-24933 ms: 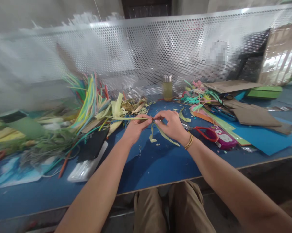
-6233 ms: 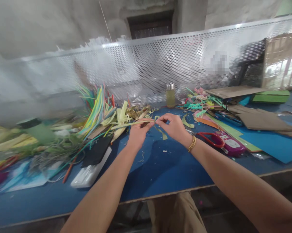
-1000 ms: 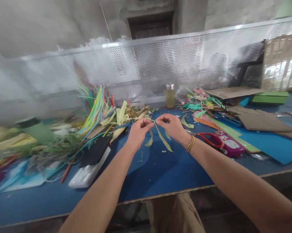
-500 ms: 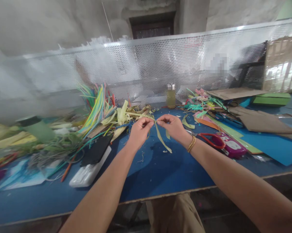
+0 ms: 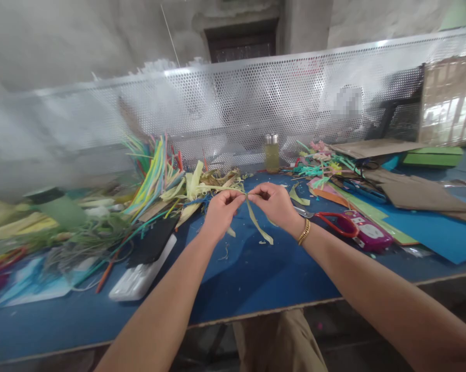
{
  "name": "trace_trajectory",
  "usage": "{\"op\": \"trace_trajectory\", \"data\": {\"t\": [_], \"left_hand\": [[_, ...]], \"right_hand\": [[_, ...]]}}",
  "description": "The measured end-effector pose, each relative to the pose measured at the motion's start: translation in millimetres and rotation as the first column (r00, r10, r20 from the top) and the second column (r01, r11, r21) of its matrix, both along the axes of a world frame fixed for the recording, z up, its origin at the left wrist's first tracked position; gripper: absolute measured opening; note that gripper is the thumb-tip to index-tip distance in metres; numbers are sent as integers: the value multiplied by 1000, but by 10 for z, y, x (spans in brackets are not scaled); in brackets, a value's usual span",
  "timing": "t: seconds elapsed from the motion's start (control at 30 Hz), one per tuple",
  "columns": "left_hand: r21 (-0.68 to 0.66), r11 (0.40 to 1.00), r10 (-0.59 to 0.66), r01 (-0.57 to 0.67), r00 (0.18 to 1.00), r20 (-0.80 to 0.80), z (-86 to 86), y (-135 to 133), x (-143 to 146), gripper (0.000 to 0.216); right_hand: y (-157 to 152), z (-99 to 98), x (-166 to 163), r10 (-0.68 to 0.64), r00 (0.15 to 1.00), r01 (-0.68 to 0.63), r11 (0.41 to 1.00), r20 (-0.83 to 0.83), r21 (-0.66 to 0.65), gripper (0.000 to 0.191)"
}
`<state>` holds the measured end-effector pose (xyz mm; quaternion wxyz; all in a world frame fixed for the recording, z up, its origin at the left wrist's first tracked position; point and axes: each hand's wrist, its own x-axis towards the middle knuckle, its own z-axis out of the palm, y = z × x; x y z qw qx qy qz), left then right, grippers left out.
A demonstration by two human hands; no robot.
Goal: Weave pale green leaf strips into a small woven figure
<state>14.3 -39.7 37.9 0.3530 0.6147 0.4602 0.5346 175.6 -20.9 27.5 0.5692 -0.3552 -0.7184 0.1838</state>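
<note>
My left hand (image 5: 223, 212) and my right hand (image 5: 272, 204) meet fingertip to fingertip above the blue tabletop (image 5: 252, 279). Both are closed in a pinch on a pale green strip (image 5: 259, 225) that looks like dried corn husk. One end of the strip hangs down below the fingers toward the table. The part between my fingertips is mostly hidden. Behind my left hand lies a heap of similar husk pieces (image 5: 195, 181). A loose curled husk piece (image 5: 299, 196) rests beyond my right hand.
Red-handled scissors (image 5: 339, 223) lie by a purple case (image 5: 372, 232) at right, near blue paper (image 5: 430, 230) and cardboard (image 5: 422, 191). A glass jar (image 5: 272, 154) stands at the back. Colourful pipe cleaners (image 5: 151, 175), a black phone (image 5: 153, 243) and a white box (image 5: 137, 281) are at left.
My hands stay pinched on the husk strip, with only slight finger shifts. A second bit of husk now shows beneath my left hand, and less shows under the right.
</note>
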Motion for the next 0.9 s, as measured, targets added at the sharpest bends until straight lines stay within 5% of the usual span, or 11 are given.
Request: {"op": "trace_trajectory", "data": {"t": [0.63, 0.77, 0.9], "left_hand": [[136, 979, 170, -150, 973, -158, -56, 11, 14, 17], [76, 990, 128, -120, 985, -119, -56, 24, 9, 20], [-30, 998, 58, -57, 998, 21, -47, 36, 7, 23]], "right_hand": [[-106, 17, -39, -105, 966, 54, 976, 235, 212, 13], [-32, -27, -45, -71, 993, 66, 996, 91, 64, 10], [73, -94, -58, 60, 986, -86, 983, -156, -165, 12]]}}
